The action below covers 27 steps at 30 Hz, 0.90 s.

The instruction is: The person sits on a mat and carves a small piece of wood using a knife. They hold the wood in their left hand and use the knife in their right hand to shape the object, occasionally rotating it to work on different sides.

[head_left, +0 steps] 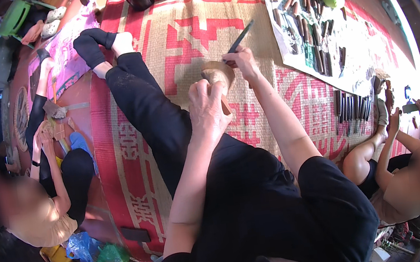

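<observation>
Carving's mid-cut, I'd say: left hand wraps around the pale wood block, propped on the knee over the red woven mat. Right hand pinches a dark chisel against its top. Next push likely needs a steady grip and shallow angle.

both bare forearms reach forward from the lower edge over the outstretched leg. the left hand is curled in a grasp, knuckles up. the right hand sits just beyond it, fingers pinched closed.
</observation>
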{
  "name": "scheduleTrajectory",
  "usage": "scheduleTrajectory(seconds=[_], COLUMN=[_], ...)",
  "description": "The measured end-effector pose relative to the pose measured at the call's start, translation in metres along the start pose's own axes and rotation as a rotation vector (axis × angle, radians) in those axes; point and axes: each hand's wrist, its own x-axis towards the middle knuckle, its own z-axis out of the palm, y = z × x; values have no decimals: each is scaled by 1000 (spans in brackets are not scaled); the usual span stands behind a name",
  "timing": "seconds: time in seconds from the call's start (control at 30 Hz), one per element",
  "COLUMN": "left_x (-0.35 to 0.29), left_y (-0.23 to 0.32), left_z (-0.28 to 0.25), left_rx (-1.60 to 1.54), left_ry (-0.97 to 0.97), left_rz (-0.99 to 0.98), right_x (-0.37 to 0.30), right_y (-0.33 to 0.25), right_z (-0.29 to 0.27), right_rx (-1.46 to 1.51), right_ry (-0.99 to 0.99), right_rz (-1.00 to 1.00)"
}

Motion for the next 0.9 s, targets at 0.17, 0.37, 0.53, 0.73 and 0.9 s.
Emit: scheduleTrajectory(seconds=[0.17, 0.37, 0.53, 0.73, 0.9], left_x=[-1, 1, -2, -1, -2], left_y=[-2, -3, -1, -3, -3], left_z=[-3, 2, 0, -1, 3], left_rx=[10, 25, 29, 40, 57], left_ry=[-14, -34, -28, -46, -32], left_rz=[16, 59, 71, 72, 91], right_x=[5, 2, 12, -3, 16], right_y=[-6, -5, -1, -11, -4], right_z=[-8, -2, -17, -2, -14], right_rx=[22, -84, -42, -148, -66], right_ry=[11, -69, 11, -115, 30], right_rz=[15, 44, 74, 29, 59])
